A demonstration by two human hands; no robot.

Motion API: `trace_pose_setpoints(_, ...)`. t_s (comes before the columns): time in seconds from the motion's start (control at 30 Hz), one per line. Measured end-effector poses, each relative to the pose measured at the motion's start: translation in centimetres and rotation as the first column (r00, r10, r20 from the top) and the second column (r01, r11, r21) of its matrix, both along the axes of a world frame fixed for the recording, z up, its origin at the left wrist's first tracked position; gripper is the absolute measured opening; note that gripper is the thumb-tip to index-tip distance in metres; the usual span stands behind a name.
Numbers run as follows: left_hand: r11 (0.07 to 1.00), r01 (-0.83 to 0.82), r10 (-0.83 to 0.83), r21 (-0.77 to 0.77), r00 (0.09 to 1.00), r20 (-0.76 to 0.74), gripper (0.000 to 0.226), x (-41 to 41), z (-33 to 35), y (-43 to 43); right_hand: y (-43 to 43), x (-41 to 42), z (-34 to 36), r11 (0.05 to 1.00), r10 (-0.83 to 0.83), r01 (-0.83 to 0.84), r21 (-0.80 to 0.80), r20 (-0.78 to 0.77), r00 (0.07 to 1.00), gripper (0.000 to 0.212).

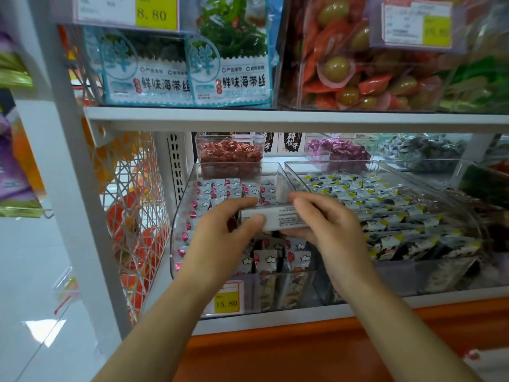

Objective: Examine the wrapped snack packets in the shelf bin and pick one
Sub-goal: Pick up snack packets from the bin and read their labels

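A grey-white wrapped snack packet with small print on its back is held flat above a clear shelf bin. My left hand pinches its left end between thumb and fingers. My right hand grips its right end, fingers over the top and thumb under. The bin below holds several small white packets with red balloon and cloud prints; my hands hide part of them.
To the right, another clear bin holds black-and-white packets with yellow marks. A yellow 15.80 price tag hangs at the bin front. Behind stand tubs of red and purple sweets. The upper shelf carries seaweed bags.
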State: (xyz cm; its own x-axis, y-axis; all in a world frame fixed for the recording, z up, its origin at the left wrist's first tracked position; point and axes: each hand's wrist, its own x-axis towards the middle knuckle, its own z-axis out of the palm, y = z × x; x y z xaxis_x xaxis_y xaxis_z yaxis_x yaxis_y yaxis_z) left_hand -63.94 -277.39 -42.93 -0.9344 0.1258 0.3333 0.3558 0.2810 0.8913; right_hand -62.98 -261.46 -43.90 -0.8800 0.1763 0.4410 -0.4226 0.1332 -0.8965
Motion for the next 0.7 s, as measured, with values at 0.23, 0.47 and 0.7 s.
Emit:
trace_pose_setpoints(0.23,0.993,-0.047,0.044,0.111,0.999,0.033,0.037,-1.4,0.4,0.1,0.5,-0.1,1.0,0.988,0.022,-0.019,0.154,-0.019,1.0,0.041)
trace_pose_setpoints(0.47,0.813,-0.167,0.077,-0.558,0.98,-0.181,0.048,-9.3,1.7,0.2,1.8,-4.6,3.5,0.916,-0.261,0.272,0.294,-0.076,0.962,0.023)
trace_pose_setpoints(0.7,0.493,-0.11,-0.029,-0.863,0.989,-0.143,0.048,-14.8,0.7,1.5,2.0,-11.4,4.1,0.879,-0.263,0.235,0.416,0.01,0.965,0.023)
